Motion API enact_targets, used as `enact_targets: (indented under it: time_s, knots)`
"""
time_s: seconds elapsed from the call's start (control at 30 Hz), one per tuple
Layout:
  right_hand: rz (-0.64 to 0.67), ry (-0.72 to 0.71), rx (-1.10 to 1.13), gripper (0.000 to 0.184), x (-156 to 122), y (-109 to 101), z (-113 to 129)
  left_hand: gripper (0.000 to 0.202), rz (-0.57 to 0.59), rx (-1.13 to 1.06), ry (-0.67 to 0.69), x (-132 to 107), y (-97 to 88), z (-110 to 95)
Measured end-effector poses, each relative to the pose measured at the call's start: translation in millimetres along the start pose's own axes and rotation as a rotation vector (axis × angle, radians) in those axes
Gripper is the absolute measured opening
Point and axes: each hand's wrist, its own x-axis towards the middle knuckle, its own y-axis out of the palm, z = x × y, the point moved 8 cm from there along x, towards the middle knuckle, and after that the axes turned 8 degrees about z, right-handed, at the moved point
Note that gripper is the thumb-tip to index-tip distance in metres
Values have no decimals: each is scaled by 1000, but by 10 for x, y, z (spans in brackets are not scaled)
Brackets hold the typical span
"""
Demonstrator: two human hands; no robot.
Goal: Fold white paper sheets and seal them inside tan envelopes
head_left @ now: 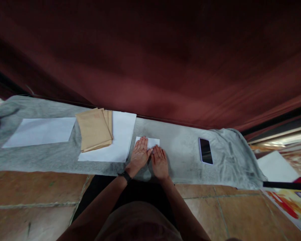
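Note:
A small white piece of paper (153, 142), perhaps folded, lies on the grey cloth in front of me. My left hand (139, 156) rests flat on its left part, fingers stretched out and pointing away from me. Over the near right part lies my right hand (160, 163), also flat with its fingers extended. The two thumbs almost meet at the paper's near edge. Both palms hide much of the sheet, so its folds cannot be made out. A dark band (126, 176) circles my left wrist.
Left of my hands, brown envelopes (94, 129) lie on a stack of white paper (121, 137). Another white sheet (41, 131) is farther left. A phone (206, 151) lies to the right on the grey cloth (180, 150). Dark red fabric (150, 83) rises behind.

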Motion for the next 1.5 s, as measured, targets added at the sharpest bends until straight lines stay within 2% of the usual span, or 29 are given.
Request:
enact_targets:
  time_s: [0.23, 0.43, 0.63, 0.87, 1.17, 1.5]
  knots:
    - [12, 32, 26, 46, 80, -31, -22, 65, -32, 9, -37, -61, -42, 131]
    - [122, -72, 18, 46, 369, 88, 120, 59, -14, 25, 2, -76, -28, 132]
    - [100, -50, -21, 50, 478, 141, 44, 57, 4, 42, -9, -63, -33, 131]
    - [68, 16, -53, 53, 426, 96, -134, 58, -10, 40, -42, -49, -1, 145]
    - [48, 59, -91, 55, 278, 25, -212, 60, -21, 13, -40, -53, 0, 147]
    - [34, -21, -47, 55, -67, -56, -140, 61, -56, -6, -27, -52, -6, 142]
